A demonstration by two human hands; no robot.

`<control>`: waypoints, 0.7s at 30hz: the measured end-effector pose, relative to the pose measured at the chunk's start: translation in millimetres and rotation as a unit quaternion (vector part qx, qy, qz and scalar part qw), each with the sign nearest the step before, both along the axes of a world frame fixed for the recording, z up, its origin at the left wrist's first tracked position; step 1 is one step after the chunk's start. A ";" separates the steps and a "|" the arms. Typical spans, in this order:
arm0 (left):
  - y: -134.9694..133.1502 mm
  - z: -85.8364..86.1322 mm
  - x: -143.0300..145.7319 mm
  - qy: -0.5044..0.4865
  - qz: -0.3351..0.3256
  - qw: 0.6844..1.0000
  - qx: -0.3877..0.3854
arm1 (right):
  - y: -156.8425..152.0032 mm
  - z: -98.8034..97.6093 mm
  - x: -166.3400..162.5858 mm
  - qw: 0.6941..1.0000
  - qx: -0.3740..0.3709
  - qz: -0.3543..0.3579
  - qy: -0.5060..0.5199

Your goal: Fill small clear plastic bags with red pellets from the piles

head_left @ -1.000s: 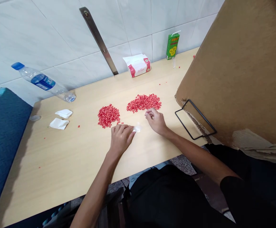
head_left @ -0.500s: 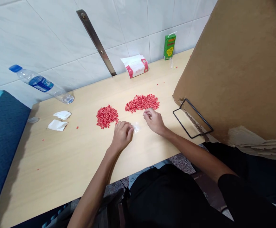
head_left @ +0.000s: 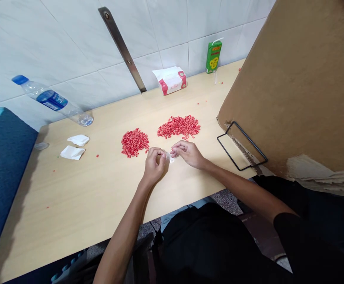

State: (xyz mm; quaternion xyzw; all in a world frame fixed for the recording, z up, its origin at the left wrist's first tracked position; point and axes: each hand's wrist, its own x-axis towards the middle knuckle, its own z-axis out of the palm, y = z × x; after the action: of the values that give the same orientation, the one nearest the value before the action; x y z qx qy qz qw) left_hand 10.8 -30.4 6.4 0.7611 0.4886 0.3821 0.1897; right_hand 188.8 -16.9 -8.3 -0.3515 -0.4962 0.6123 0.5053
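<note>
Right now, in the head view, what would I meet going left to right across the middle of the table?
blue mat → white paper scraps → left red pellet pile → right red pellet pile → black wire frame

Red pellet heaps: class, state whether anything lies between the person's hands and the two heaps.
Nothing visible does. The left hand and right hand pinch a clear plastic piece; only bare tabletop and stray pellets lie between them and the left heap and right heap.
</note>
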 end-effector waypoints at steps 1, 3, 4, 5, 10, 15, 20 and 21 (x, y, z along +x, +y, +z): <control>-0.9 0.3 0.3 -0.003 -0.003 1.000 -0.002 | -0.6 0.1 -0.2 1.000 -0.001 0.004 -0.003; -2.6 0.5 1.4 -0.007 -0.009 1.000 -0.004 | -1.9 0.3 -0.8 1.000 0.001 0.009 -0.015; -3.4 0.5 2.0 -0.008 -0.013 1.000 -0.004 | -2.7 0.6 -1.0 1.000 0.005 0.012 -0.025; -4.2 0.4 2.5 -0.007 -0.018 1.000 -0.003 | -3.5 1.0 -1.2 0.999 0.010 0.014 -0.038; -6.3 -0.2 4.0 -0.004 -0.022 1.000 -0.002 | -6.8 2.9 -0.3 0.994 0.044 0.007 -0.103; -6.6 -0.7 3.8 -0.012 -0.026 1.000 -0.011 | -7.3 1.5 1.6 0.985 0.074 0.015 -0.152; -6.7 -1.4 4.0 -0.008 -0.022 1.000 -0.017 | -6.8 -0.4 2.4 0.980 0.089 0.020 -0.175; -6.6 -1.6 4.1 -0.009 -0.022 1.000 -0.017 | -6.9 -0.8 2.4 0.980 0.090 0.021 -0.176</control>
State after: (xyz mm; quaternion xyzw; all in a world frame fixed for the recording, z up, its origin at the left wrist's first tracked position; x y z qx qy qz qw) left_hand 14.8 -37.0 4.8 0.7645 0.4767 0.3765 0.2157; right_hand 191.2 -23.8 -9.1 -0.3967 -0.6377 0.5039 0.4266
